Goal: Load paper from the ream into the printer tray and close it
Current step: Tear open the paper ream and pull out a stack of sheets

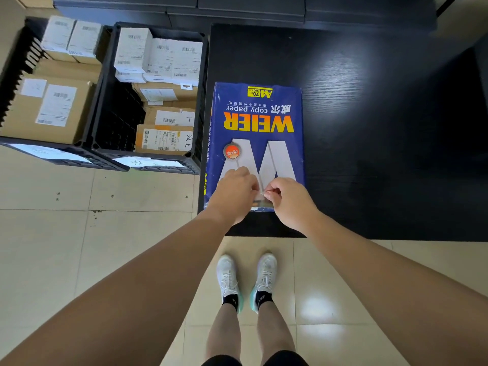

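Observation:
A blue wrapped ream of copy paper (260, 128) with yellow "WEIER" lettering lies flat on a low black table (369, 128), near its left front corner. My left hand (233, 192) rests on the ream's near end with fingers curled onto the wrapper. My right hand (289, 200) sits beside it, thumb and forefinger pinched on a bit of the wrapper at the near edge. The two hands almost touch. No printer or printer tray is in view.
Two black plastic crates (148, 159) filled with cardboard boxes and white labelled cartons stand on the tiled floor left of the table. Dark furniture (237, 9) runs along the back. My feet in white sneakers (247, 281) stand just before the table's front edge.

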Tool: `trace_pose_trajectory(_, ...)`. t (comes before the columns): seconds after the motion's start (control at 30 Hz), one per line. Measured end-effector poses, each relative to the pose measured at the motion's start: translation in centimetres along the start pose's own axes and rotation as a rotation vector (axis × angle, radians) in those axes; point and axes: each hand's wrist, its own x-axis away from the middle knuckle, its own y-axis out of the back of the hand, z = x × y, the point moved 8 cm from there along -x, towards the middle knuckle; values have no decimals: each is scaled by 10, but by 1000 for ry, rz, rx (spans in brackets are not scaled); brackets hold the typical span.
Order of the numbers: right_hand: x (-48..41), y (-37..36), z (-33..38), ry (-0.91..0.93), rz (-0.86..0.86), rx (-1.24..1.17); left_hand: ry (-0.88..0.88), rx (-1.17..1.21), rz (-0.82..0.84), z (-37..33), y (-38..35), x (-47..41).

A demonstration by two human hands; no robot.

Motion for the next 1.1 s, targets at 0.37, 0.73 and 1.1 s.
trace_pose_trajectory(0.37,20,-6,-2,22,-54,-69,7,159,94,3,-8,15)
trace_pose_trajectory(0.73,18,-3,-7,-26,-48,-105,119,270,60,14,-11,21)
trace_pose_trajectory(1.1,41,-6,-11,-127,-45,-279,250,362,-48,11,-15,50)
